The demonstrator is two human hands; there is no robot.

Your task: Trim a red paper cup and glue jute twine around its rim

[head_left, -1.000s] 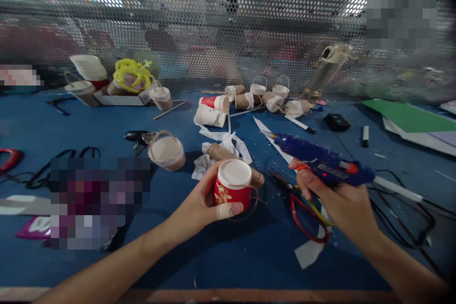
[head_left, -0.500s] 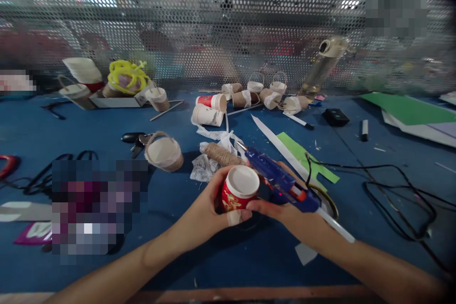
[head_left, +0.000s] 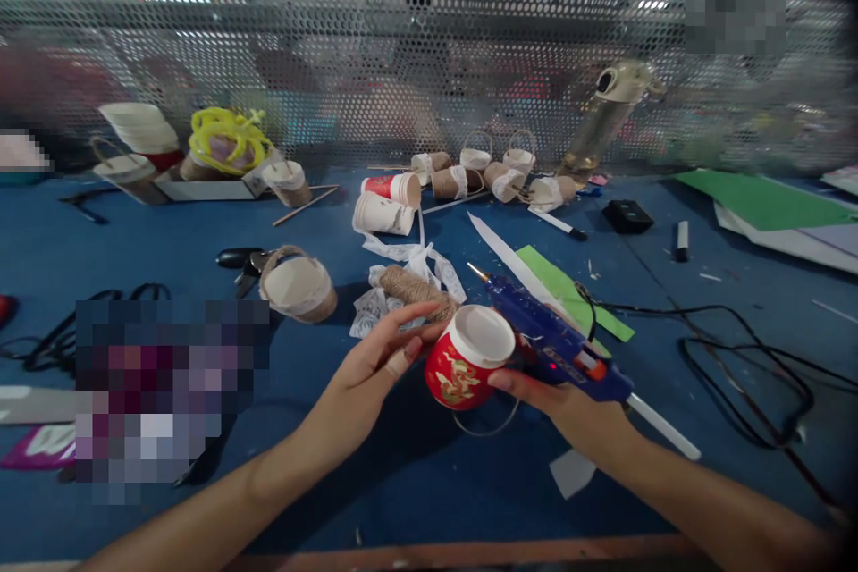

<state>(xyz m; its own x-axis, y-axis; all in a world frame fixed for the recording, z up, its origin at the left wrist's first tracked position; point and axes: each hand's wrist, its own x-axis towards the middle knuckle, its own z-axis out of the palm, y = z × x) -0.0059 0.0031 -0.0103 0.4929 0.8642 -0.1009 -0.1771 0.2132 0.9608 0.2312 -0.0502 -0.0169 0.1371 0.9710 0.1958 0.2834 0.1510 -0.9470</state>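
Red cup (head_left: 450, 375) shifts rightward above the bench (head_left: 375, 500), pinched by the right hand (head_left: 567, 402) gripping the glue gun (head_left: 536, 322); the left hand (head_left: 368, 366) spreads loosely beside it. Twine (head_left: 486, 435) hangs below, the cup's visible side unwrapped.

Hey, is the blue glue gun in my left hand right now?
No, the blue glue gun is in your right hand, whose thumb also presses against the red cup.
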